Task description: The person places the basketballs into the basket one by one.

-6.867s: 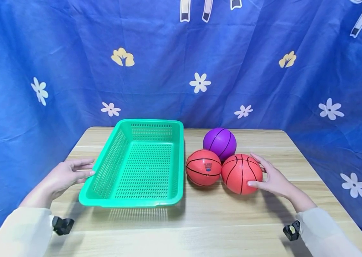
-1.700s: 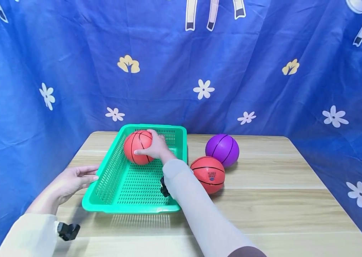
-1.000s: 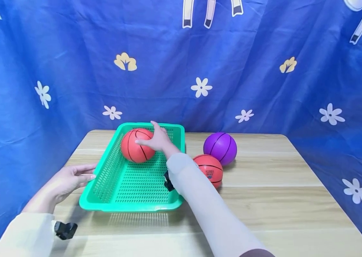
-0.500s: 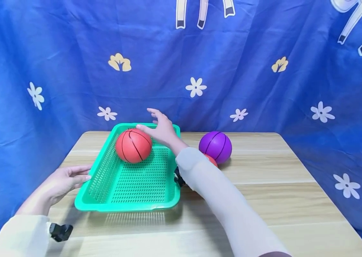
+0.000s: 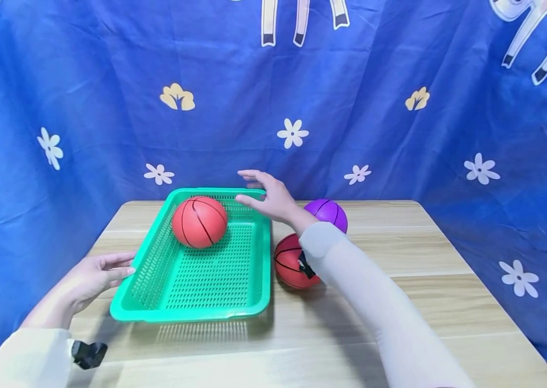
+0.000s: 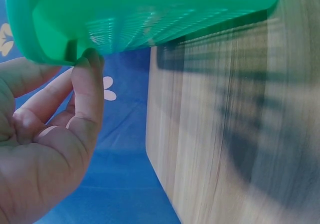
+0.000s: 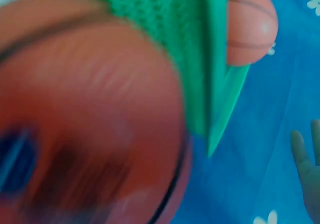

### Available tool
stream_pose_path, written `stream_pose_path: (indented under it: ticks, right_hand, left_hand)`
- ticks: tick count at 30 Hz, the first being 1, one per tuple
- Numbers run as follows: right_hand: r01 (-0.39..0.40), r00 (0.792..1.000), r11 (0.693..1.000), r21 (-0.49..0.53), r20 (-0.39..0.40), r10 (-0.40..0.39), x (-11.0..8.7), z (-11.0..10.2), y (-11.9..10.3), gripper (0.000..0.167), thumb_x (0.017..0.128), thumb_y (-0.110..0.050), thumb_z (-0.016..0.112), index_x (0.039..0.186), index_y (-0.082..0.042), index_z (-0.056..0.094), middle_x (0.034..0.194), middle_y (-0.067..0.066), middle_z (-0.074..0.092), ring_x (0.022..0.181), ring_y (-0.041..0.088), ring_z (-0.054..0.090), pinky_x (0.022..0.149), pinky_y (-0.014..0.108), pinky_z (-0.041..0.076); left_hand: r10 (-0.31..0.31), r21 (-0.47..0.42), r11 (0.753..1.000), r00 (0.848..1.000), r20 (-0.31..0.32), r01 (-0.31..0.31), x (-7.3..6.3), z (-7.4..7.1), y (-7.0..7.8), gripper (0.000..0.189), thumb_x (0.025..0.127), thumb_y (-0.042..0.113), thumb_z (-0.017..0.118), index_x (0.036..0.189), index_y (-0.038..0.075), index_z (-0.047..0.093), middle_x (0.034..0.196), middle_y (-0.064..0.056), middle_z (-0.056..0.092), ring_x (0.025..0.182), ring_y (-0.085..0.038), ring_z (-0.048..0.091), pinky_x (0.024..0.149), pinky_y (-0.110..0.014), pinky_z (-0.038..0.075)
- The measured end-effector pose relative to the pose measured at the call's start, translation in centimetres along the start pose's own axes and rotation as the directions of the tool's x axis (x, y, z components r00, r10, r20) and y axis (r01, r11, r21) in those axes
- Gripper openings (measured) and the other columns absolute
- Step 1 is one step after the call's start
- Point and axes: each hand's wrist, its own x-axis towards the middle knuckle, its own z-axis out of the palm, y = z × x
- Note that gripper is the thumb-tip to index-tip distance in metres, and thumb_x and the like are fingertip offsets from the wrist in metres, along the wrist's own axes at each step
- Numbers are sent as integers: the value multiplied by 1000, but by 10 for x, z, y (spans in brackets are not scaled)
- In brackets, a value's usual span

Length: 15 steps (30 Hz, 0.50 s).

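Note:
A green plastic basket (image 5: pixel 215 277) stands on the left half of the table with an orange-red toy basketball (image 5: pixel 199 222) at its back left. My left hand (image 5: pixel 91 277) holds the basket's left rim by the fingertips; in the left wrist view the fingers (image 6: pixel 87 88) bend up under the lip. My right hand (image 5: pixel 273 196) holds nothing, fingers spread, over the basket's back right corner. Below my right forearm, a second orange-red basketball (image 5: pixel 286 264) lies beside the basket. Behind it a purple basketball (image 5: pixel 329 211) is partly hidden by my right wrist.
The wood-grain table (image 5: pixel 428 302) reaches back to a blue patterned curtain (image 5: pixel 234 124), which also hangs along both sides. Black camera mounts sit on both wrists. The basket's raised rim runs between its inside and the two balls on the right.
My right hand carried one orange-red basketball from the table into the basket, let go of it, then rose and drew back to the right. My left hand stays at the rim.

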Motion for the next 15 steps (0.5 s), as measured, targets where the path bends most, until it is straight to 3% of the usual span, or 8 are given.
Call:
stream_pose_path:
  ticks: [7, 15]
  right_hand:
    - [24, 1000, 990, -142, -11, -26, -20, -33, 24, 57, 88, -31, 70, 139, -20, 49, 137, 0, 49, 118, 15, 51, 94, 31, 49]
    - [-46, 997, 971, -233, -77, 28, -44, -62, 54, 58, 86, -32, 71, 138, -19, 49, 134, 4, 51, 119, 20, 50, 100, 41, 44]
  left_hand:
    - [-5, -1, 1000, 1000, 0, 5, 0, 0, 0, 62, 98, 19, 55, 141, -16, 27, 138, -35, 37, 97, 8, 50, 87, -25, 53]
    - [2, -10, 1000, 1000, -1, -2, 0, 1, -1, 62, 98, 19, 56, 141, -17, 28, 138, -36, 37, 95, 9, 51, 85, -22, 52]
